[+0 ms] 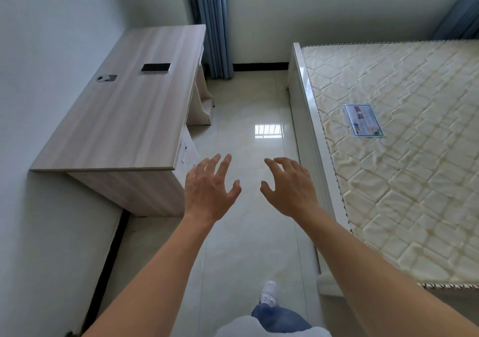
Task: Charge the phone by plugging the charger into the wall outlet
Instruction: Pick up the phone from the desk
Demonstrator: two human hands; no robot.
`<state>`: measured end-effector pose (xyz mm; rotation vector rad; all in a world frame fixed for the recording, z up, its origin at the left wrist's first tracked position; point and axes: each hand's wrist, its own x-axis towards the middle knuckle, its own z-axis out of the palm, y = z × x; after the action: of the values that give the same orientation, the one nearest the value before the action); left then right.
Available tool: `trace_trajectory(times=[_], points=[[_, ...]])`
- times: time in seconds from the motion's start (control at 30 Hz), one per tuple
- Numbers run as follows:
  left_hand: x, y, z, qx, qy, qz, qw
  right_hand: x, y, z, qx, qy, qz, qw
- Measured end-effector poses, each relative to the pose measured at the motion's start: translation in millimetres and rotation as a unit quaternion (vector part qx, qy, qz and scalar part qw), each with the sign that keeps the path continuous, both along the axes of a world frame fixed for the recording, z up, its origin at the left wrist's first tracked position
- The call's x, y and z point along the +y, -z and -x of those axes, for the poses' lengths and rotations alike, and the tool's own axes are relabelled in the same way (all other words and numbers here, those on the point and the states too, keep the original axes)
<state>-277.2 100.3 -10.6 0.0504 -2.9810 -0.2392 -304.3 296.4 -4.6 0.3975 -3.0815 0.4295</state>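
Observation:
A black phone lies flat on the far part of a light wooden desk against the left wall. Beside it, nearer the wall, sits a small white and grey object that may be the charger. No wall outlet shows in this view. My left hand and my right hand are stretched out in front of me over the floor, fingers spread, holding nothing. Both hands are well short of the phone.
A bed with a bare quilted mattress and a white frame stands on the right, with a blue printed card on it. A glossy tiled aisle runs between desk and bed. Blue curtains hang at the far wall.

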Motion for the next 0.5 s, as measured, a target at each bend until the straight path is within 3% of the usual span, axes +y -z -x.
trace_trajectory(times=[0.5], points=[[29,11,176,-0.009,0.000,-0.007,1.000,25,17,174,-0.010,-0.001,0.011,1.000]])
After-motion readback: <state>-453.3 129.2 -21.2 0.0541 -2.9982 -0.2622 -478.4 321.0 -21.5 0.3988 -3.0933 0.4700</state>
